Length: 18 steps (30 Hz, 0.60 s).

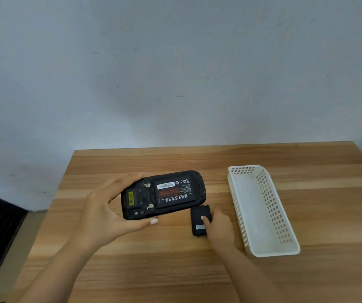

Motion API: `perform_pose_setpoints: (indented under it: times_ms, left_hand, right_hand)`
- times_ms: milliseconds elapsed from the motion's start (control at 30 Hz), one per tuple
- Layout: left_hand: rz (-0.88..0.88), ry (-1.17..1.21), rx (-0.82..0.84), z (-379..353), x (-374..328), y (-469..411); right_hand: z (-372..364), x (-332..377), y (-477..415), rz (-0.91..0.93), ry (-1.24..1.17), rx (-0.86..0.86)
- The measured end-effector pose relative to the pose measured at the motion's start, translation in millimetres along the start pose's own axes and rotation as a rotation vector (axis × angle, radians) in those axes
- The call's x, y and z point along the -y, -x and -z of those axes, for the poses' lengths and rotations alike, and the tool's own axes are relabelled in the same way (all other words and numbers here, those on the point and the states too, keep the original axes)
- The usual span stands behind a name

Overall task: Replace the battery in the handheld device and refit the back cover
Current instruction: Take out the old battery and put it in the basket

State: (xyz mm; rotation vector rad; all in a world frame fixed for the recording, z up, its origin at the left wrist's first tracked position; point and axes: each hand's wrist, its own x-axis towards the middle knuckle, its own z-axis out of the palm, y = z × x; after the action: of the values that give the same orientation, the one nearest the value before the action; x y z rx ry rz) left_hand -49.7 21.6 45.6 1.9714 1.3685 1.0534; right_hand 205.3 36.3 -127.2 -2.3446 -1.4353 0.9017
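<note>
My left hand [105,213] holds the black handheld device [140,202] by its left end, back side up, just above the wooden table [132,270]. A black battery [174,193] with a white barcode label and red print sits in the device's open compartment. Just below the device's right end, the black back cover [198,224] lies flat on the table. My right hand [219,228] rests on the cover's right side, with the thumb pressed on its top surface.
A white perforated plastic basket [285,248] stands on the table to the right of my right hand; nothing shows inside it. A pale wall rises behind the table's far edge. Dark flooring shows past the table's left edge.
</note>
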Motion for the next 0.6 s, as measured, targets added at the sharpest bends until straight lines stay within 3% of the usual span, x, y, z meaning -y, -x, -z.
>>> perform_pose_setpoints:
  times_ms: [333, 467, 600]
  left_hand:
    - [-0.025, -0.018, 0.010, -3, -4, 2]
    - [-0.029, -0.023, 0.006, -4, -12, -1]
    - [-0.064, -0.031, -0.007, -2, -30, -14]
  right_hand:
    - [7, 7, -1, 0.056, 0.094, -0.026]
    - [45, 29, 9, 0.153, -0.246, -0.082]
    - [132, 62, 39, 0.305, -0.615, -0.128]
